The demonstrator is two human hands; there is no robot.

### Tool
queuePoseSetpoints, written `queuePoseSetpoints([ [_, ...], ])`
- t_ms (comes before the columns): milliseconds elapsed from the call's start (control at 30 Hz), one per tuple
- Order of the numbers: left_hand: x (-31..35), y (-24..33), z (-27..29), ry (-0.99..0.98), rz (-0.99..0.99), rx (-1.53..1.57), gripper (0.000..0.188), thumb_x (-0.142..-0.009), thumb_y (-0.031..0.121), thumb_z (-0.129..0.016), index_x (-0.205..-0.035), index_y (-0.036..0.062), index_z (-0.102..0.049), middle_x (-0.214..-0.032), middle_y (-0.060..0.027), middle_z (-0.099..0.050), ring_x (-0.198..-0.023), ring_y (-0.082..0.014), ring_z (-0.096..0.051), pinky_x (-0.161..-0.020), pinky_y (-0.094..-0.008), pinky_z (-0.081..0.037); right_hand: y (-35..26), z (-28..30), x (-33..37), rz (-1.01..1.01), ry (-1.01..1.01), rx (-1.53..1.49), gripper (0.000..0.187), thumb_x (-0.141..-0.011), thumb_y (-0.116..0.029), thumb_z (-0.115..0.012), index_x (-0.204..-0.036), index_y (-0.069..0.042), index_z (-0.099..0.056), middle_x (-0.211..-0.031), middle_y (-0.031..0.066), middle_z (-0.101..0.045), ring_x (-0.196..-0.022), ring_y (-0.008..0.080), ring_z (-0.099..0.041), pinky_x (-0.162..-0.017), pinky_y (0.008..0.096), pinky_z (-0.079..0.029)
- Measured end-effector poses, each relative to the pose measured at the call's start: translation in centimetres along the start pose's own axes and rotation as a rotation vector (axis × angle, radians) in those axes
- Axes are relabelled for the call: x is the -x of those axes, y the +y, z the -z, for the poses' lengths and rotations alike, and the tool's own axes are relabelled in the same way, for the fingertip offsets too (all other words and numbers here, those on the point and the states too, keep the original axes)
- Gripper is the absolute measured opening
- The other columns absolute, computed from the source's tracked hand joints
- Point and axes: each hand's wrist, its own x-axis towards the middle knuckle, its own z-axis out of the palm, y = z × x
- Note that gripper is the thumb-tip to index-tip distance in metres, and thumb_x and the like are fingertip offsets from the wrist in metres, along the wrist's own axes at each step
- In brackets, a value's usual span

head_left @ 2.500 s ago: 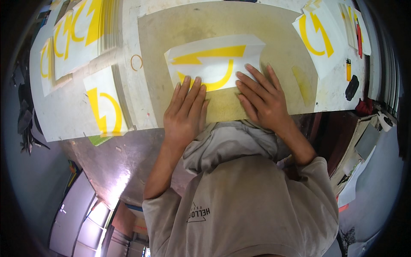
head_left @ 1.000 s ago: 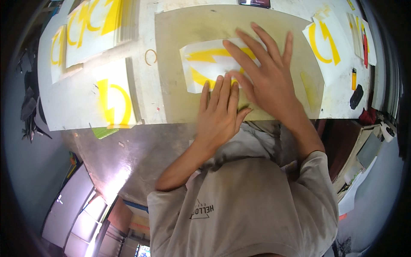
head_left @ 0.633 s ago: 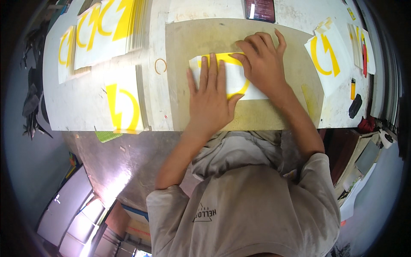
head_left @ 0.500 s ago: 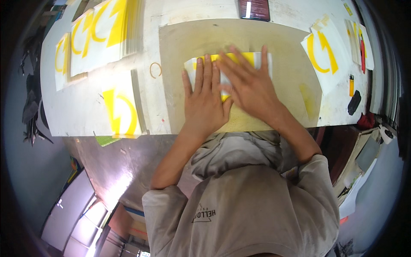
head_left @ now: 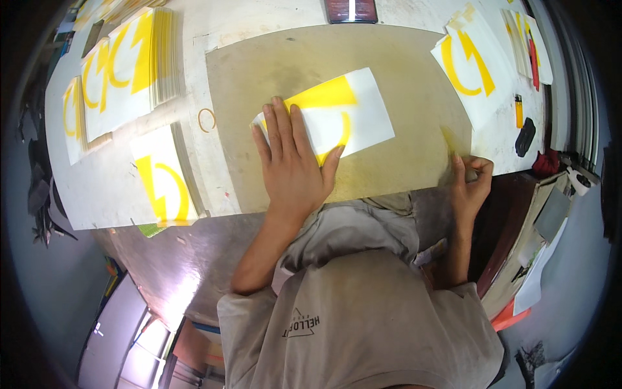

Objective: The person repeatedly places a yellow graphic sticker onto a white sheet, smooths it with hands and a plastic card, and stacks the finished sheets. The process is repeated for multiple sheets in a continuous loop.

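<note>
My left hand [head_left: 288, 165] lies flat, fingers extended, on the left part of a white paper piece [head_left: 372, 117] with yellow printed shapes. The paper sits slanted on a brownish-grey mat [head_left: 259, 71]; its left end is partly hidden under my fingers. At the mat's near right corner, my right hand [head_left: 472, 181] is closed in a pinch at the lower end of a thin, see-through yellowish piece [head_left: 456, 141]. What kind of piece it is does not show clearly.
Stacks of similar yellow-and-white papers [head_left: 133, 65] stand at the left, with another stack [head_left: 162, 172] nearer me. More papers [head_left: 466, 71] lie at the right, near a yellow lighter [head_left: 518, 111], a black object [head_left: 525, 137] and a red pen [head_left: 534, 65]. A phone [head_left: 351, 10] lies at the back.
My right hand has left the paper and moved right to the yellowish piece at the mat's corner. My left hand stays on the paper, which now lies more slanted. The whole view has shifted slightly.
</note>
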Motion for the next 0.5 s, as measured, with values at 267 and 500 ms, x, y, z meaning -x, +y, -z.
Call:
queuePoseSetpoints([
  [267, -0.2, 0.1, 0.2, -0.010, -0.002, -0.022, 0.092, -0.101, 0.053, -0.053, -0.153, -0.0190, -0.028, -0.162, -0.0402, -0.024, -0.155, -0.0521, -0.019, -0.123, -0.0653, -0.013, -9.2, -7.6, 1.0, 0.748, -0.220, -0.081, 0.025, -0.083, -0.002, -0.077, -0.106, -0.004, -0.066, -0.091, 0.0080, -0.067, -0.089, 0.0266, -0.062, -0.092, 0.0443, -0.044],
  [500, -0.5, 0.3, -0.1, 0.040, 0.001, 0.002, 0.092, -0.099, 0.056, -0.055, -0.150, -0.0181, -0.036, -0.159, -0.0397, -0.030, -0.153, -0.0515, -0.024, -0.122, -0.0672, -0.016, -12.5, -11.3, -1.2, 0.912, -0.286, -0.069, 0.023, -0.086, -0.009, -0.073, -0.109, -0.009, -0.069, -0.087, 0.0035, -0.067, -0.091, 0.0251, -0.060, -0.090, 0.0470, -0.041],
])
